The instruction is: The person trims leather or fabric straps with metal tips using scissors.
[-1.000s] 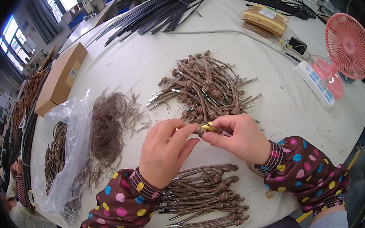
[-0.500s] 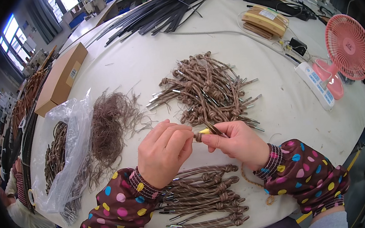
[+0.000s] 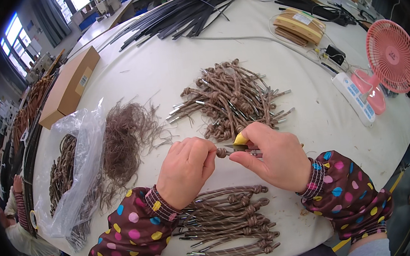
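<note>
My left hand (image 3: pixel 185 169) is closed in a pinch at the end of a brown knotted cord (image 3: pixel 221 152); its knot sticks out past the fingertips. My right hand (image 3: pixel 276 159) is closed around small dark-bladed snips (image 3: pixel 239 147) with a yellow part (image 3: pixel 240 139) by the forefinger, the blades pointing at the knot. Whether they touch it I cannot tell. More of the cord seems to run under the right fingers. Below the hands lies a row of knotted cords (image 3: pixel 248 221) with metal tips. Beyond them is a tangled heap of similar cords (image 3: pixel 234 95).
Left of the hands lie a pile of brown thread scraps (image 3: pixel 126 135) and a clear plastic bag (image 3: pixel 82 164) with cords. A cardboard box (image 3: pixel 70 86) stands behind. At right are a white power strip (image 3: pixel 353 98) and a pink fan (image 3: pixel 392 55). Black strips (image 3: pixel 179 14) lie at the far edge.
My right hand has turned and shifted slightly right, its forefinger raised, so the dark blades now show beside the knot. The left hand keeps its pinch almost in place.
</note>
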Available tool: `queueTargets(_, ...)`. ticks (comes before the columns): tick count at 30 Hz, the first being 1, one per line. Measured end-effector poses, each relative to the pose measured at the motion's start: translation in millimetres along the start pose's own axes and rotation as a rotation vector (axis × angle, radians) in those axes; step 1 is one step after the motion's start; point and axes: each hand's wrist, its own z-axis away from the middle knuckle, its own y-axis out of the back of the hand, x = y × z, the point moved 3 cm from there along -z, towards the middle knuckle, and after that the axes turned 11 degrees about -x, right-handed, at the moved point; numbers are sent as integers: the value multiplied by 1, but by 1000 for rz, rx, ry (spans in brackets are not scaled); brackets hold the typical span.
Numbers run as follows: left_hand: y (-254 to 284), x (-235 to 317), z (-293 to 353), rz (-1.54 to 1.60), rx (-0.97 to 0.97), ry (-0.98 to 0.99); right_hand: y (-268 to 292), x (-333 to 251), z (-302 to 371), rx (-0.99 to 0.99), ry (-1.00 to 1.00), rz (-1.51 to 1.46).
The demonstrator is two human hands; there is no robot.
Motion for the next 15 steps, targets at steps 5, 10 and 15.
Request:
queueTargets(5, -1, 1, 1, -67, 9, -56, 4, -15, -7, 3, 175, 425)
queueTargets(10, -1, 2, 1, -118, -11, -91, 5, -20, -11, 21, 283, 578)
queueTargets(15, -5, 2, 3, -206, -71, -147, 6, -23, -14, -12, 346, 669)
